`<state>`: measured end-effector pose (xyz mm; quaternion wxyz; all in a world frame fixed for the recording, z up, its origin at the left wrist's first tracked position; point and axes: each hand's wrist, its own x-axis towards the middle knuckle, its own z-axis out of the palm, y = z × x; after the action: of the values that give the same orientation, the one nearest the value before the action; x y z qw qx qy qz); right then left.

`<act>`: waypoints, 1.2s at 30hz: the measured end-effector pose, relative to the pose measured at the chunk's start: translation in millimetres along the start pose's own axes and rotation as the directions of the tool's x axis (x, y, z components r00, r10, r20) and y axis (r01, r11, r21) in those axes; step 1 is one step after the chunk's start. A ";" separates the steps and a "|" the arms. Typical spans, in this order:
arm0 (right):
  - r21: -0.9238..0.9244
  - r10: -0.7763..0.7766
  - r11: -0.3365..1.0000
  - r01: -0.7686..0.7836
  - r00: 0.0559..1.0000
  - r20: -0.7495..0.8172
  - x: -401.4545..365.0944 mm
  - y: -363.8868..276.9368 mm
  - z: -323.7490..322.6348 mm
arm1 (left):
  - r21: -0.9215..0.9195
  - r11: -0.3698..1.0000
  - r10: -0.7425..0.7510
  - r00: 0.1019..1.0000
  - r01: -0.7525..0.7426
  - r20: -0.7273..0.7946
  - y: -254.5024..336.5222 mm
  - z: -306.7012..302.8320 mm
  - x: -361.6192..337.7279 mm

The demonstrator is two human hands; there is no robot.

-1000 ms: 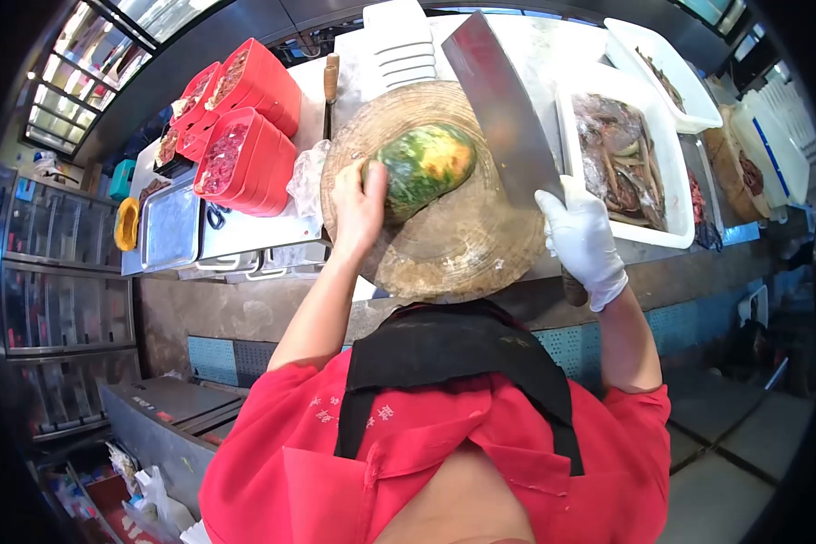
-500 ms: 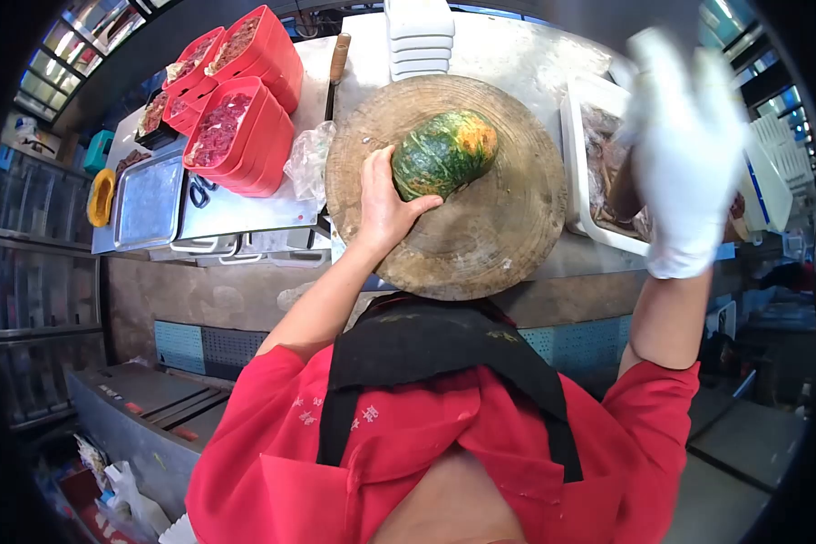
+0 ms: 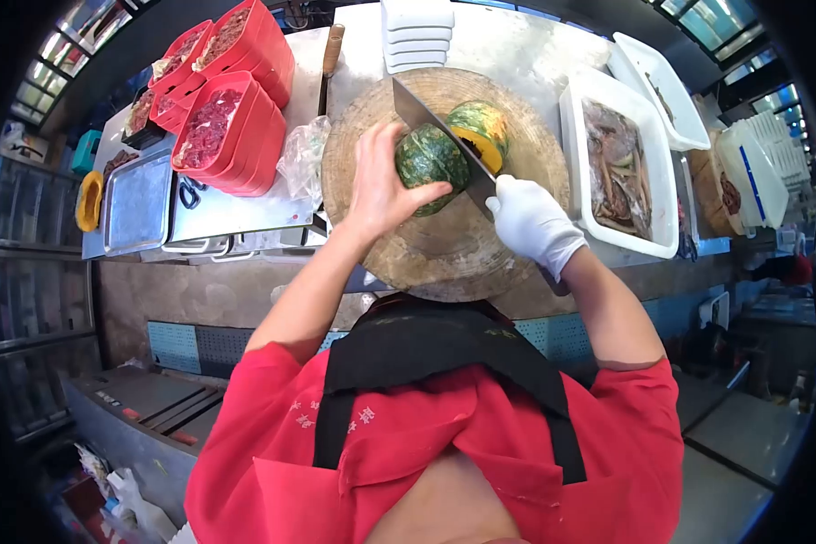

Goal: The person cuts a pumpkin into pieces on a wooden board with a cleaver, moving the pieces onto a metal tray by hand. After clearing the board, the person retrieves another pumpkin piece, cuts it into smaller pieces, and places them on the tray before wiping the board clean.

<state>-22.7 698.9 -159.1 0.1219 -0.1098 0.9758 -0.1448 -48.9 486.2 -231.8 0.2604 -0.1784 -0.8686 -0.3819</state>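
A green pumpkin, cut in two, lies on a round wooden chopping block [image 3: 453,263]. My bare left hand [image 3: 383,181] rests against the left side of the left piece [image 3: 429,166], thumb and fingers spread around it. In my white-gloved right hand [image 3: 533,222] is the handle of a cleaver [image 3: 440,127]; its blade stands between the two pieces. The right piece [image 3: 482,129] has orange patches on its skin and shows yellow flesh at the cut, facing the blade.
Red tubs [image 3: 236,136] of meat stand at the left beside a metal tray [image 3: 139,201] and a plastic bag [image 3: 305,159]. A white tub [image 3: 660,204] of seafood is right of the block. White containers [image 3: 418,34] are stacked behind. A wooden-handled tool [image 3: 334,50] lies at the back.
My right hand has come down from the upper right to the block. The whole pumpkin is now split in two, with the cleaver blade between the pieces.
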 end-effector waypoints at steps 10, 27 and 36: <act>0.389 0.059 0.914 -0.112 0.988 0.145 -5.8 29.4 -17.9 | -0.129 0.979 0.202 0.825 -0.157 0.528 -5.6 6.2 73.0; 0.197 -0.199 0.935 0.295 0.896 -0.396 -53.7 -11.2 -34.5 | -0.110 0.899 0.413 0.905 -0.423 -0.101 -0.1 -36.9 3.3; 0.168 -0.167 0.959 0.228 0.935 -0.314 -65.5 19.7 -15.6 | -0.216 0.529 0.848 0.504 -0.821 0.162 41.7 -23.2 -19.5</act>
<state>31.6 737.6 -137.1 -0.0308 -0.1718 0.9471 -0.2692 -4.7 493.5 -206.3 0.2916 -0.6351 -0.6771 -0.2307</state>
